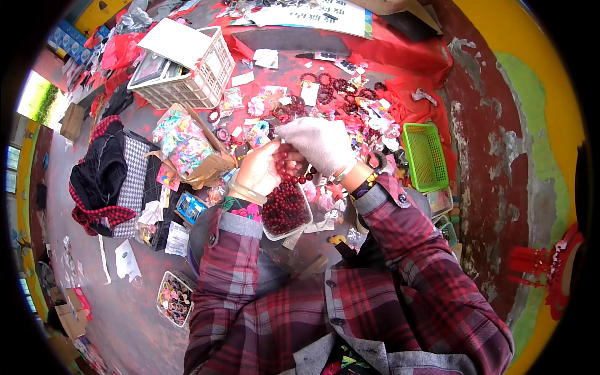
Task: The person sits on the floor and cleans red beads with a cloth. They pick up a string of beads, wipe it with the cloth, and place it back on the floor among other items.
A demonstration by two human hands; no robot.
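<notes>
Your left hand (pixel 259 172), bare, is curled closed around a strand of dark red beads (pixel 294 175). Your right hand (pixel 319 144), in a grey glove, pinches the same strand from above. Strand hangs just over a clear tub of red beads (pixel 286 211) on your lap. Green basket (pixel 425 156) sits well right.

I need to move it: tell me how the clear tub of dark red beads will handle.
The clear plastic tub of dark red beads looks brimful, so probably heavy for its size. Round beads would likely spill and roll if tipped. Its thin walls may flex.
</notes>
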